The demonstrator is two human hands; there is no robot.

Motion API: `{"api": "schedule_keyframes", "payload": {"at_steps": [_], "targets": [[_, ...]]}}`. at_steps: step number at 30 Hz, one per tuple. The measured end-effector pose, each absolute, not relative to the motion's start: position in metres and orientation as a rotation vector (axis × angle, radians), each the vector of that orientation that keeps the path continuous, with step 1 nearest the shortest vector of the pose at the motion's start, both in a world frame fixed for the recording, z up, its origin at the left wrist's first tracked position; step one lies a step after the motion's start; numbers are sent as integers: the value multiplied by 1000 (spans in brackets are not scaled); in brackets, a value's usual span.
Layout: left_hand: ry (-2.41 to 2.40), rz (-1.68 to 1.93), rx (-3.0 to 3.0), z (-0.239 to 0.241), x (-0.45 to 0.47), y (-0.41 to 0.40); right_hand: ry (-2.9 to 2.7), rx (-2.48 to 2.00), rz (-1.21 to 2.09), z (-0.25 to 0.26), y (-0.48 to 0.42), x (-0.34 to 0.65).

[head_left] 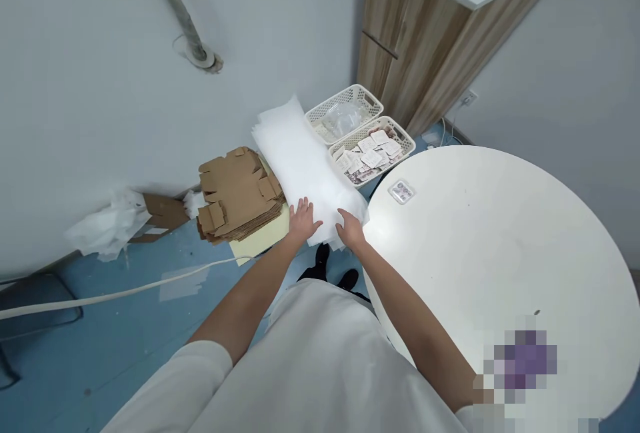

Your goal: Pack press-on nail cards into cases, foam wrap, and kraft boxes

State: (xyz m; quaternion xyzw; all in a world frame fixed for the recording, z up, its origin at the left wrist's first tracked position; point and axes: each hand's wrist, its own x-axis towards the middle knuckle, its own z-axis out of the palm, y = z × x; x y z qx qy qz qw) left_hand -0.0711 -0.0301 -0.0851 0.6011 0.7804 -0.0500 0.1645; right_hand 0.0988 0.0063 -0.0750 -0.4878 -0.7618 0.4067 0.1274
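Note:
A stack of thin white foam sheets (313, 160) lies in front of me, its near end close to my body. My left hand (303, 221) rests flat on the near left part of the stack, fingers spread and thumb out to the side. On the near right part is my right hand (352, 230), its index finger and thumb apart; its other fingers are mostly hidden. Neither hand appears to grip anything. Just left of the sheets sits a pile of flat brown cardboard boxes (237, 190) on a pale yellow board (267, 236).
Behind the sheets are a white basket of clear plastic bags (313, 115) and another basket of small printed packets (407, 146). A round white table (500, 233) stands at right, bearing a small clear case (401, 191). A pale cable (150, 290) crosses at left. A wooden cabinet (415, 33) stands behind.

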Motion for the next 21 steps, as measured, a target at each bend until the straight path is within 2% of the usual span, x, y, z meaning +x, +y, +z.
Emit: {"api": "schedule_keyframes", "payload": {"at_steps": [8,13,21], "targets": [[2199,-173,1762,-104,-97,9,-2181,-1482,1160,-102,23,44],[2116,-27,1817,-105,-113,17,-2152,-1493,1115,-111,31,28],[1997,198,1800,-100,-128,21,-2110,-1568,991,-95,33,18]]}}
